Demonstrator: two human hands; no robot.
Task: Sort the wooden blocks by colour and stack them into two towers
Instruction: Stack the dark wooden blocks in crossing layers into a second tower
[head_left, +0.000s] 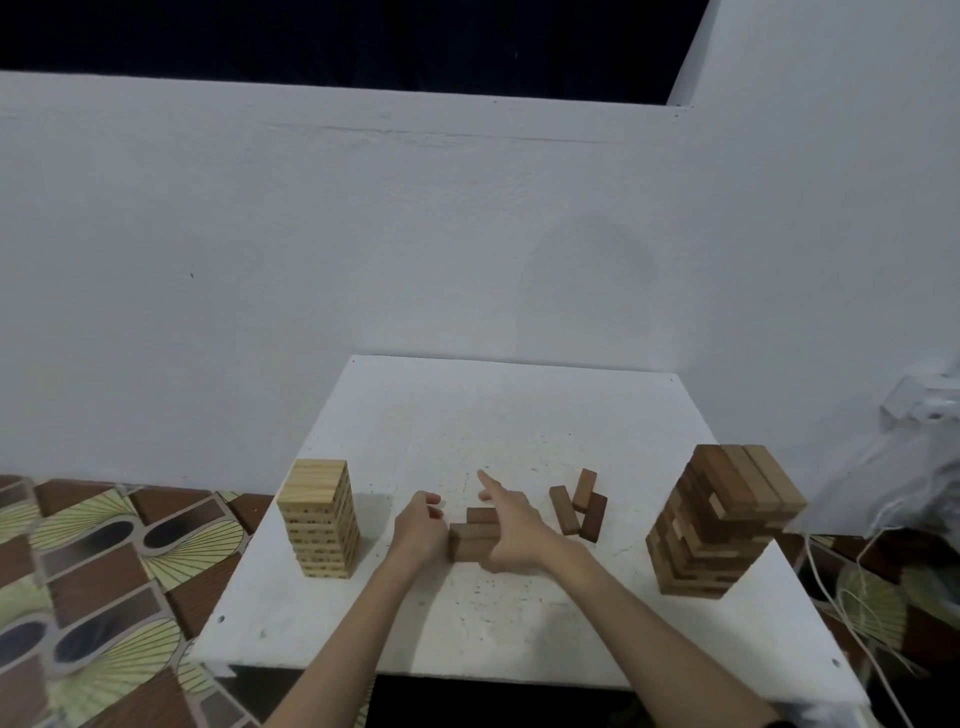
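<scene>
I see my left hand (418, 527), fingers curled, against the left end of a small pile of dark blocks (475, 538) mid-table (519, 415); my right hand (511, 530) rests on them, index finger straight. 3 loose dark blocks (579, 506) lie between them and the dark tower (722, 519); the light tower (322, 517) stands left.
</scene>
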